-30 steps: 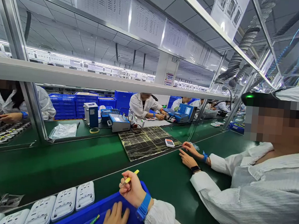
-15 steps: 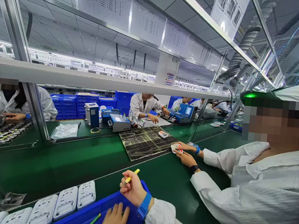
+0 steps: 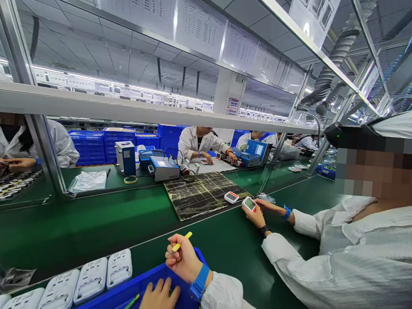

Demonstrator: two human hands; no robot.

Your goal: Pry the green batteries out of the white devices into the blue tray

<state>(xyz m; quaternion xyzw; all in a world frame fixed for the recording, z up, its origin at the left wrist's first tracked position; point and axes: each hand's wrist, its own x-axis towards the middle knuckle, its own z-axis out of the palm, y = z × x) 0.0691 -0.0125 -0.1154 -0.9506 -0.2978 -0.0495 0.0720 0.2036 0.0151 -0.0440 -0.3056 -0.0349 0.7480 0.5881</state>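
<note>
My right hand (image 3: 183, 259), with a blue strap at the wrist, is raised over the rim of a blue bin (image 3: 97, 300). Its fingers are closed around a slim yellow pen-like tool (image 3: 181, 243); I cannot make out its exact kind. My left hand (image 3: 159, 300) reaches down into the bin with its fingers spread. A bit of green shows beside those fingers, and whether they touch it I cannot tell. Left of this hand, a narrow green piece (image 3: 130, 303) lies in the bin. White plastic housings (image 3: 90, 280) stand in a row along the bin's left side.
On my right a co-worker's hands (image 3: 257, 216) hold a white device with a screen (image 3: 249, 204). Another such device (image 3: 231, 197) lies on a dark gridded mat (image 3: 198, 197). The green worktop (image 3: 87, 226) runs across, beneath a metal frame (image 3: 123, 112).
The co-worker on my right has turned the held device screen up and moved it slightly. The device on the mat now lies nearer. My own hands have barely moved.
</note>
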